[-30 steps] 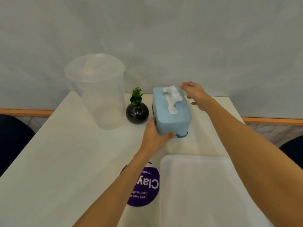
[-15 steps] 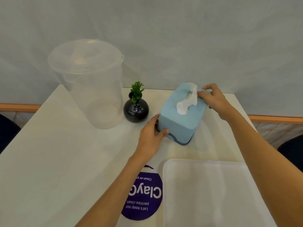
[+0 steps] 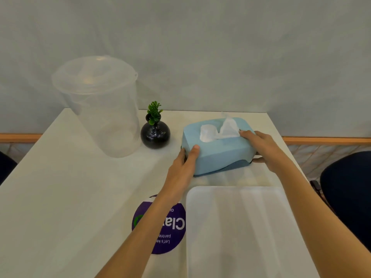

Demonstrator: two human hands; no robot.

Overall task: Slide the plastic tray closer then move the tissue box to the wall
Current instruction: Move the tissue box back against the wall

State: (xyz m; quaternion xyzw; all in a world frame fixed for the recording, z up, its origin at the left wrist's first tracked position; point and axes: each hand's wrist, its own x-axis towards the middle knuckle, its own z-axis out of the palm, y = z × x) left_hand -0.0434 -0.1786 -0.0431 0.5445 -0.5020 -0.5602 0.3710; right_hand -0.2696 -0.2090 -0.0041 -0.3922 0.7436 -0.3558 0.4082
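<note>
Now both hands clasp the blue tissue box (image 3: 216,151), which sits flat on the white surface (image 3: 60,197) toward its far right corner, close to the far edge by the wall. Left hand (image 3: 183,165) wraps its fingers (image 3: 193,152) around the box's left end, right hand (image 3: 263,149) around its right end. Nearer, the plastic tray (image 3: 241,227) lies along the near right edge.

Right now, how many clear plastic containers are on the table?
2. A tall lidded tub stands at the back left beside the vase; a flat tray lies at the near right, in front of the tissue box. None seems hidden.
</note>
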